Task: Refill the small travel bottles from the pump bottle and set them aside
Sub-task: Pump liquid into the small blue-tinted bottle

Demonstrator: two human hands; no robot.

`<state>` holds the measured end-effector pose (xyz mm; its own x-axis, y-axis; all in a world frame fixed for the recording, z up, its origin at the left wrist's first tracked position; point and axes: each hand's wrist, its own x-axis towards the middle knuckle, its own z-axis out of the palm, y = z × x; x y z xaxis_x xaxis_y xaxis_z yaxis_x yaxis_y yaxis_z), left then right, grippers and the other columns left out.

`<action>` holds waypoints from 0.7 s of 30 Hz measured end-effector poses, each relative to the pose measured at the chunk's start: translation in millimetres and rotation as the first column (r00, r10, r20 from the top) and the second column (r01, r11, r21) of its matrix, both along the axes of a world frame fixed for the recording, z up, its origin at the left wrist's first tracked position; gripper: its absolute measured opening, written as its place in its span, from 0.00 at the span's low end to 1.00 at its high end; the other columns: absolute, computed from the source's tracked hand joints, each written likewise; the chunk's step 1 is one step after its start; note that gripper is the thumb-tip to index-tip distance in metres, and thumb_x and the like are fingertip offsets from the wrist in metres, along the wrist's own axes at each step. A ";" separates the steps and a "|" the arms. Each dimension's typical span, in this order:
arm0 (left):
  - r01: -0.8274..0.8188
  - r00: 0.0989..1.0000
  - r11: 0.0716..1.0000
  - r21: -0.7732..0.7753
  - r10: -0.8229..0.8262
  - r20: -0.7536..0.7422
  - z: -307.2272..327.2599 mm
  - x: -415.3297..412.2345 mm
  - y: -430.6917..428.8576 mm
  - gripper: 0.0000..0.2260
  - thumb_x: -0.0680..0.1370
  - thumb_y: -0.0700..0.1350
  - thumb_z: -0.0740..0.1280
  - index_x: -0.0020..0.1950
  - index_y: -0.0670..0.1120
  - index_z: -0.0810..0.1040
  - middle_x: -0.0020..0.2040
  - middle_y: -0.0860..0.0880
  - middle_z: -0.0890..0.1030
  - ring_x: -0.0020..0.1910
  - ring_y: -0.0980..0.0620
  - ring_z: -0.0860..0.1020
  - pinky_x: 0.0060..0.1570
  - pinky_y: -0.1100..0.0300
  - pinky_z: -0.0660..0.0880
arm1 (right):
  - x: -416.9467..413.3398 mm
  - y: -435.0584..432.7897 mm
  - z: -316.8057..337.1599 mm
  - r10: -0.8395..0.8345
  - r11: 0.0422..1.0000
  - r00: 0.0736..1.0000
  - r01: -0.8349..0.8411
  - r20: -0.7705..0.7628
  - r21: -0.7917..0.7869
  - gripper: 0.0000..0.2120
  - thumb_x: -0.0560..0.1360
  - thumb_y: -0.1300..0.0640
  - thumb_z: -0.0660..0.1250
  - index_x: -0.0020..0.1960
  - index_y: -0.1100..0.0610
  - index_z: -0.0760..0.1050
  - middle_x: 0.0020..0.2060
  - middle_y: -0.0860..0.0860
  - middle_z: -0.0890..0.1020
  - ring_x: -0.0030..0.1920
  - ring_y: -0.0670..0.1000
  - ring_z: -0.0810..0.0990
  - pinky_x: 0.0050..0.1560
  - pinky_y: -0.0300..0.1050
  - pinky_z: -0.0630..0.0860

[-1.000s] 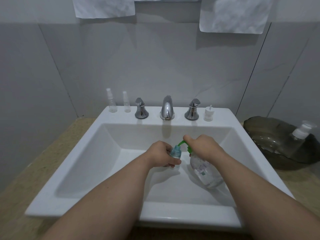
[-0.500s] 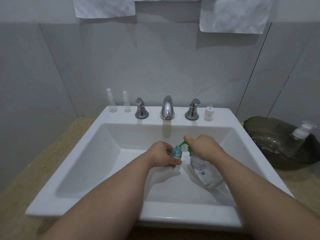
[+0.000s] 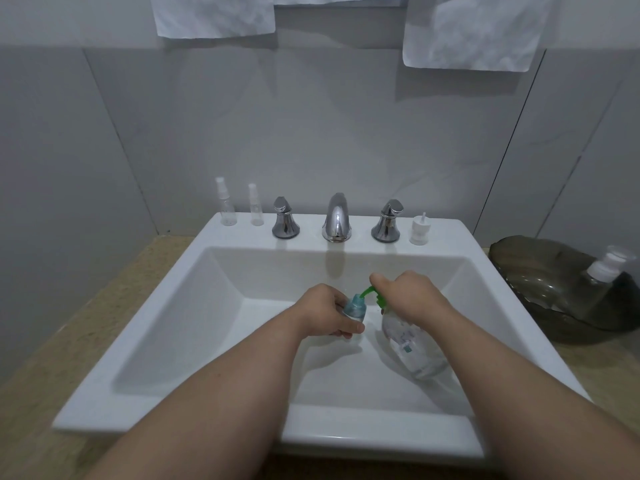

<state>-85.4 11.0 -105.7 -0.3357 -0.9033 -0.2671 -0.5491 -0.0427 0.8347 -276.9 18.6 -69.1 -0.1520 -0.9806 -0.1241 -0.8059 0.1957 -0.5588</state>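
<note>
A small travel bottle (image 3: 355,308) is held over the white sink (image 3: 173,323) by the left hand (image 3: 325,311). The fingers are curled tight round it. Only its blue-green top can be seen; the bottom is hidden inside the hand.

The pump bottle (image 3: 412,344) is held tilted just beside it by the right hand (image 3: 412,296). The fingers are wrapped round the top of the bottle, so most of the pump head is covered. Only the green spout (image 3: 367,292) sticks out, and its tip is at the mouth of the small bottle. Whether anything is coming out cannot be told. The label on the pump bottle is too blurry to be read.

On the back rim of the sink, two thin clear spray bottles (image 3: 225,206) are stood left of the tap (image 3: 336,218). A small white cap (image 3: 419,230) is stood at the right.

A dark bowl (image 3: 540,271) is seen on the counter at the right, cut off by the picture's edge. A clear bottle with a white top (image 3: 609,268) is lying in it, hard to make out. Two white towels (image 3: 214,15) are cut off at the top.
</note>
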 end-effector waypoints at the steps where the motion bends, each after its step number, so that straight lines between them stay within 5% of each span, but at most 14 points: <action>1: -0.003 1.000 1.000 0.000 0.003 -0.001 -0.3 0.0 -0.3 0.09 0.71 0.42 0.81 0.46 0.44 0.83 0.42 0.41 0.87 0.35 0.53 0.82 0.48 0.56 0.82 | 0.0 0.3 0.1 -0.003 1.000 1.000 0.004 -0.007 0.003 0.26 0.76 0.37 0.58 0.39 0.58 0.78 0.38 0.54 0.81 0.38 0.55 0.80 0.39 0.46 0.72; 9: -0.023 1.000 1.000 0.005 0.023 0.009 -1.7 -0.3 -3.0 0.13 0.71 0.43 0.81 0.51 0.41 0.84 0.41 0.42 0.87 0.34 0.54 0.83 0.44 0.58 0.81 | 0.3 3.7 0.3 0.009 1.000 1.000 -0.009 -0.020 0.013 0.39 0.73 0.20 0.53 0.40 0.57 0.77 0.39 0.52 0.80 0.43 0.55 0.81 0.46 0.49 0.75; 21: -0.037 0.999 0.999 0.015 0.038 -0.029 -2.1 -0.7 -3.2 0.13 0.71 0.42 0.81 0.51 0.41 0.83 0.41 0.40 0.87 0.34 0.52 0.83 0.47 0.55 0.82 | -0.6 -2.1 -3.9 -0.050 0.999 0.999 0.050 -0.007 0.011 0.32 0.71 0.29 0.57 0.44 0.57 0.80 0.41 0.53 0.83 0.41 0.56 0.83 0.45 0.48 0.78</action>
